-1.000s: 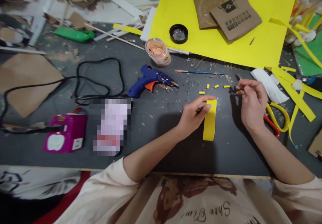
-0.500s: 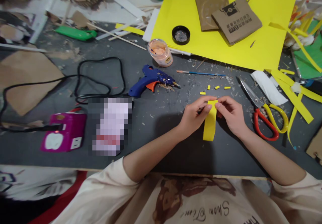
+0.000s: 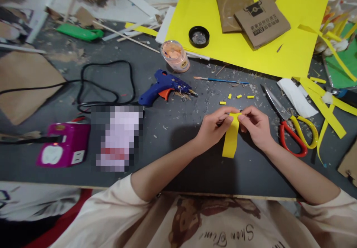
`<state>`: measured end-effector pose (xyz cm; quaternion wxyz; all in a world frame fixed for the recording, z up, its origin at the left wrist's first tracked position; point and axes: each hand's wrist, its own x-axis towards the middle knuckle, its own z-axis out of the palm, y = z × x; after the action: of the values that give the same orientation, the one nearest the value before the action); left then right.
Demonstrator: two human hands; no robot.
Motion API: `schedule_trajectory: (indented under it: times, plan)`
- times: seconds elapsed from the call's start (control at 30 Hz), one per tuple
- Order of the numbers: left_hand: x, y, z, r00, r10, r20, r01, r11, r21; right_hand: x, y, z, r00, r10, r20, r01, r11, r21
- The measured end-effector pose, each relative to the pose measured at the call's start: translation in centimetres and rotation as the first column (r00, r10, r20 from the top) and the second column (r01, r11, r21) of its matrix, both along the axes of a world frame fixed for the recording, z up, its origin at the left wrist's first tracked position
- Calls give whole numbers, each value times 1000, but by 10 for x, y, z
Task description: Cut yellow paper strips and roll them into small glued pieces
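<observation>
A yellow paper strip (image 3: pixel 231 140) hangs down toward me, its top edge pinched between both hands. My left hand (image 3: pixel 213 127) is closed on the strip's left corner, thumb in front. On the right corner, my right hand (image 3: pixel 256 123) grips with thumb and forefinger. The top edge looks slightly curled; what lies behind it is hidden by my fingers. Just beyond my hands, several small yellow paper rolls (image 3: pixel 239 96) lie on the grey table. Scissors (image 3: pixel 284 112) with one red and one yellow handle rest right of my right hand, blades apart.
A blue glue gun (image 3: pixel 164 86), a paintbrush (image 3: pixel 220 80) and an open paint jar (image 3: pixel 175 56) lie beyond my left hand. Yellow sheets (image 3: pixel 295 28) carry cardboard pieces. Yellow strips (image 3: pixel 323 106) lie at right; a black cord (image 3: pixel 108 92), purple box (image 3: pixel 65 144) and blurred-out rectangle (image 3: pixel 118 138) at left.
Both hands stay pinched on the strip's top edge, with little movement. The strip's lower end has swung slightly left. The whole view has shifted a little.
</observation>
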<state>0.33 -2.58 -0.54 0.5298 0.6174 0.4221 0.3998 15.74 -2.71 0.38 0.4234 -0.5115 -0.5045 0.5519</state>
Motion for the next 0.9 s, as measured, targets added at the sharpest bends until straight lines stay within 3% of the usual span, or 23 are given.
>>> schedule_trajectory:
  times: [0.2, 0.3, 0.43, 0.6, 0.7, 0.8, 0.9]
  plan:
    - [-3, 1, 1, 978, 190, -84, -181, 978, 106, -3, -3, -4, 993, -24, 115, 17, 998, 61]
    - [-5, -1, 1, 970, 235, -58, -226, 965, 136, -4, -5, -4, 970, 54, 239, -84, 990, 117]
    - [-6, -2, 2, 963, 270, 0, -268, 958, 100, -5, -8, -2, 917, 145, 371, -247, 937, 246]
    - [-6, 4, -2, 936, 340, 87, -344, 938, 39, -6, -9, -3, 847, 202, 492, -374, 883, 282]
    - [-4, 7, -4, 950, 280, 139, -286, 958, 20, -5, -8, -3, 850, 194, 490, -362, 891, 275]
    - [-1, 8, -5, 961, 135, 240, -146, 989, 29, -2, -5, -1, 909, 126, 398, -237, 940, 244]
    - [0, 7, -4, 986, 55, 159, -61, 998, 35, 1, -4, 1, 953, 46, 299, -110, 974, 199]
